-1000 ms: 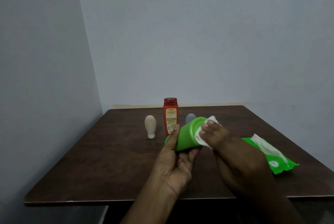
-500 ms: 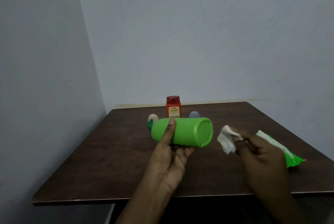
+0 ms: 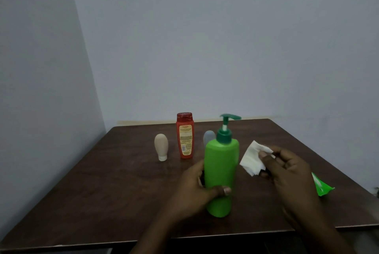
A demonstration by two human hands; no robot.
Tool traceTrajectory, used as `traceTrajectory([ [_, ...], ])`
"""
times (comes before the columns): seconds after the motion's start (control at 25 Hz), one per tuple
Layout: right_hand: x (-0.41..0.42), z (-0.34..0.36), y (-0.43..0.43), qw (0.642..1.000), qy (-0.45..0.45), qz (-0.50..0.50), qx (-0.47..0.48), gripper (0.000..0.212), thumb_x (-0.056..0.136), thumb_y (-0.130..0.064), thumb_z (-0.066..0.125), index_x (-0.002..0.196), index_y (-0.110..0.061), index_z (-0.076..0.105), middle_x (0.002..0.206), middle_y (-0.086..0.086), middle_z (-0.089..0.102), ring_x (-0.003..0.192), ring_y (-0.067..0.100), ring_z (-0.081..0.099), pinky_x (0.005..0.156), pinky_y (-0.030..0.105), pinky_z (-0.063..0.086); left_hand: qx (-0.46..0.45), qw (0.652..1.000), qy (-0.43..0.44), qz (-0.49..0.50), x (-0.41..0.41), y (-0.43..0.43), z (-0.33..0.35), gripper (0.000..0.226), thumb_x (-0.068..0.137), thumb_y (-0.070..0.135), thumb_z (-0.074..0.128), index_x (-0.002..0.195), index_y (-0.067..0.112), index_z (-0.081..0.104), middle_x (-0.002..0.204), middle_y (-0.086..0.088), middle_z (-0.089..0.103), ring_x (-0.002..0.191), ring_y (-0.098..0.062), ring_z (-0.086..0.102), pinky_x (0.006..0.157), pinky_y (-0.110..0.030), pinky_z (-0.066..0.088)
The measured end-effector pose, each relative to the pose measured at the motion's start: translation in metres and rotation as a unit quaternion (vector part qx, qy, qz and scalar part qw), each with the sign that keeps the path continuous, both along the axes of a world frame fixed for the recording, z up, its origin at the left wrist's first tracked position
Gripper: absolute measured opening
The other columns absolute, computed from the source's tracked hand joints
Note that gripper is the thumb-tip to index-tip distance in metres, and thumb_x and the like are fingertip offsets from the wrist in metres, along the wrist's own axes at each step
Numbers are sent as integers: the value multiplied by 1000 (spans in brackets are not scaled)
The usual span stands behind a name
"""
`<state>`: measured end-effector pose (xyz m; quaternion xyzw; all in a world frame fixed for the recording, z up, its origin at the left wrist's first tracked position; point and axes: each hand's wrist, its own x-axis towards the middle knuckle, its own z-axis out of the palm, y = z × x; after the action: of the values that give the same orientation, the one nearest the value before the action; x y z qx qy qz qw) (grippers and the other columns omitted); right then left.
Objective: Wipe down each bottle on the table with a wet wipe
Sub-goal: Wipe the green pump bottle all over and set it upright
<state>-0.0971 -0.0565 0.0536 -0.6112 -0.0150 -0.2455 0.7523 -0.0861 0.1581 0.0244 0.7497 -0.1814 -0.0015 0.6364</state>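
Hands: left (image 3: 192,189) around green bottle (image 3: 221,173)

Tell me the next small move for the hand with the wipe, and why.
Probably bring the right hand and its wipe left onto the green bottle. The left hand holds it upright, and the wipe hangs just off its side, not touching.

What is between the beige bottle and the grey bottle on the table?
In the head view, the red bottle stands upright between the beige bottle and the grey bottle, apart from both.
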Motion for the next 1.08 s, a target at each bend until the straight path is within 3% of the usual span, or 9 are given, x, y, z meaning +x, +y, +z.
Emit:
traceTrajectory([
  [0.12,11,15,7,992,-84,-56,-81,17,93,-4,61,105,-10,71,90,0,76,83,10,71,69,21,58,5,1000,11,-7,4,-4,-2,60,79,9,88,131,27,63,123,10,75,113,-8,72,97,-33,60],
  [0.2,14,26,15,983,-141,-61,-105,19,93,-4,61,109,-7,70,97,1,75,92,12,71,79,24,57,9,1000,15,-10,7,-3,-5,61,79,9,88,132,26,63,124,8,75,115,-11,72,99,-39,59],
  [0.4,14,39,39,963,-231,28,-137,22,89,8,61,108,3,69,104,6,75,101,15,70,87,20,51,11,1000,12,-20,12,-1,-10,61,80,12,87,134,27,62,128,3,74,119,-17,71,102,-48,57],
  [0.56,12,33,34,913,-308,-22,-267,30,86,14,63,111,-1,70,113,2,73,110,12,66,94,22,49,4,1000,17,-20,14,-1,-12,60,80,13,87,133,27,62,128,2,74,119,-18,71,102,-49,57],
  [0.72,18,38,29,890,-306,-62,-333,37,88,10,64,115,-15,69,111,-6,71,106,6,66,91,27,52,11,999,13,-28,15,-1,-13,61,80,12,88,132,29,62,128,3,74,119,-17,71,102,-49,57],
  [0.88,15,38,25,816,-387,-107,-415,32,85,12,64,112,-3,71,115,4,70,111,15,65,96,31,49,4,1000,11,-24,14,-2,-11,61,80,12,88,132,30,62,126,5,75,117,-15,71,101,-48,58],
  [1.0,19,36,27,829,-365,-120,-407,28,86,11,63,110,-2,71,109,5,71,104,17,66,88,39,53,11,999,7,-31,12,-1,-11,61,81,13,87,134,29,61,128,6,74,119,-14,70,102,-47,58],
  [1.08,15,32,28,801,-380,-138,-441,27,87,10,62,110,0,70,110,9,70,104,21,65,90,38,51,6,1000,7,-28,11,-1,-13,61,81,12,87,134,29,62,128,6,74,120,-13,69,102,-46,58],
])
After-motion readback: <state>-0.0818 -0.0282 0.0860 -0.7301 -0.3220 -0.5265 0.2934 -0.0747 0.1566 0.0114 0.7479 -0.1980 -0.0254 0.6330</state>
